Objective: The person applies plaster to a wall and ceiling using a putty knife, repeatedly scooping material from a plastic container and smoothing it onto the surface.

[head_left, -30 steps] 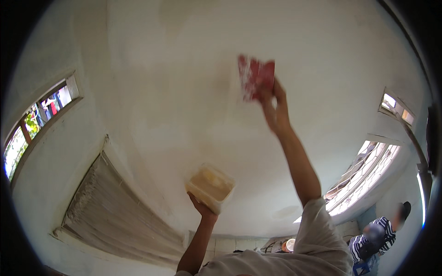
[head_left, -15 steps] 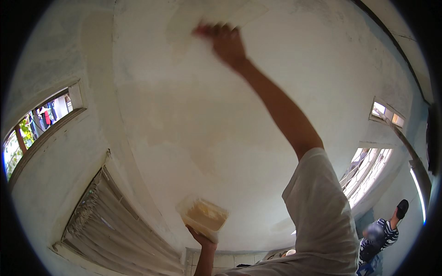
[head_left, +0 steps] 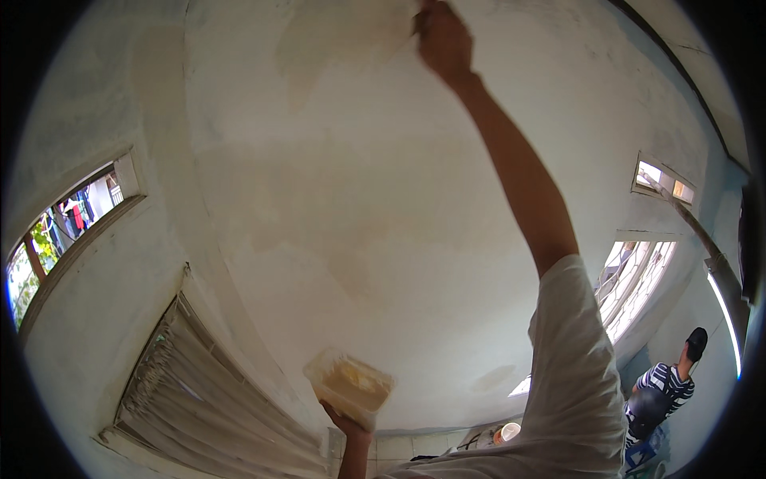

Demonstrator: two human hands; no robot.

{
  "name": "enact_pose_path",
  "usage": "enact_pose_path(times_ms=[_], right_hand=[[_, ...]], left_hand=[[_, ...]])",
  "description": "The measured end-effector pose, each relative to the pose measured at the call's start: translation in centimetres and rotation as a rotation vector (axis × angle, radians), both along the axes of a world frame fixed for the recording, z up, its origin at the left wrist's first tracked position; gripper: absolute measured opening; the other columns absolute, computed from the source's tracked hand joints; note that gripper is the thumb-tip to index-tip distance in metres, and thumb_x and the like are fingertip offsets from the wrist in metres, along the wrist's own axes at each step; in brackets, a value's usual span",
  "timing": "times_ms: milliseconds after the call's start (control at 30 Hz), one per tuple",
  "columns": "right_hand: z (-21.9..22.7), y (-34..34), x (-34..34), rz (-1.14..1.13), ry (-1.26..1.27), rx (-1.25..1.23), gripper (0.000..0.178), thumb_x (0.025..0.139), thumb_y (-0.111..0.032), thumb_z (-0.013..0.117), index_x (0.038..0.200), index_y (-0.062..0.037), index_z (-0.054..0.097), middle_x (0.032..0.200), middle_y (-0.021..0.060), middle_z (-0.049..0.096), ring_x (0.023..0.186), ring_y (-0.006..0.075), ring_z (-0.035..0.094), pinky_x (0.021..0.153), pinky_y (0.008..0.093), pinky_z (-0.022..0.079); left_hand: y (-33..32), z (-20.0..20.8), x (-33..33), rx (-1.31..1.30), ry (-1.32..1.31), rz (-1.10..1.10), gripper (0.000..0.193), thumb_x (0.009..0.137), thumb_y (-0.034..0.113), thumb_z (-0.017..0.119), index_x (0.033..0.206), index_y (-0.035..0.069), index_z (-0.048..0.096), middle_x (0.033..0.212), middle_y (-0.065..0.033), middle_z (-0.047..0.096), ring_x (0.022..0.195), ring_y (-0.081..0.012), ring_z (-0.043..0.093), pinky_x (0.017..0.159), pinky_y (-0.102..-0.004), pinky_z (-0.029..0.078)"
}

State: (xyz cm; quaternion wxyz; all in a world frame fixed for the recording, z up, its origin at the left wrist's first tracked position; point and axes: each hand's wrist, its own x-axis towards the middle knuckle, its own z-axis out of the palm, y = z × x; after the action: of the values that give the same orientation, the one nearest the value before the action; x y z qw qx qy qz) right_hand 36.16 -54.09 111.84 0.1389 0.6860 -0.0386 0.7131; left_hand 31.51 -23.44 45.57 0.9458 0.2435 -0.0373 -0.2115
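Cups a translucent rectangular tub (head_left: 322, 370) from below in the left hand (head_left: 348, 420), with fingers partly spread against the base and near side. Supported underneath, probably to leave the rim free, and tilted so as to show the open top, likely for easy access. Contains a shallow layer of beige paste (head_left: 349, 389) with a paler yellowish lump, plus whitish residue on the sides. Far above the tub and to its right, stretches the right hand (head_left: 447, 40) up before the pale wall (head_left: 447, 215), with fingers curled closely in; cannot tell, with the picture's upper edge cutting across, the thing gripped there, if any. Likely raised this high for the upper wall, near a beige patch (head_left: 331, 48) well above the tub. Right of the tub and lower, a small round container (head_left: 509, 433), with contents too small to make out. Left of the tub, a grey-brown curtain (head_left: 215, 391); far to its right, a person in a striped top (head_left: 670, 383).
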Motion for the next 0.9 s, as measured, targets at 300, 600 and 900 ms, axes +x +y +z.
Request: enact_pose_path(times_ms=[300,600,900], right_hand=[[2.3,-2.4,5.9,-0.578,-0.131,-0.265,0.041,0.098,-0.018,0.049,0.138,-0.0123,0.050,0.115,0.0200,0.064,0.108,0.0446,0.063,0.082,0.0572,0.054],[-16.6,10.0,12.0,-0.167,0.421,-0.626,0.040,0.086,-0.010,0.060,0.124,-0.0029,0.063,0.110,0.0109,0.066,0.098,0.0267,0.064,0.077,0.0402,0.057],[-5.3,4.6,6.5,-0.281,0.025,-0.302,0.053,0.086,-0.005,0.058,0.139,-0.0135,0.056,0.121,0.0109,0.064,0.106,0.0312,0.061,0.085,0.0466,0.050]], left_hand=[[1.5,-3.5,0.0,-0.054,0.014,-0.049,0.084,0.096,0.076,0.038,0.156,0.019,0.029,0.154,-0.0037,0.037,0.139,-0.0251,0.039,0.114,-0.0411,0.036],[2.3,-2.1,-0.8,-0.027,0.012,-0.066,0.086,0.094,0.078,0.038,0.156,0.019,0.030,0.153,-0.0055,0.039,0.139,-0.0274,0.040,0.114,-0.0431,0.037],[2.7,-2.9,-1.3,-0.048,0.043,-0.084,0.082,0.095,0.076,0.037,0.154,0.018,0.034,0.150,-0.0059,0.043,0.136,-0.0276,0.044,0.112,-0.0444,0.039]])
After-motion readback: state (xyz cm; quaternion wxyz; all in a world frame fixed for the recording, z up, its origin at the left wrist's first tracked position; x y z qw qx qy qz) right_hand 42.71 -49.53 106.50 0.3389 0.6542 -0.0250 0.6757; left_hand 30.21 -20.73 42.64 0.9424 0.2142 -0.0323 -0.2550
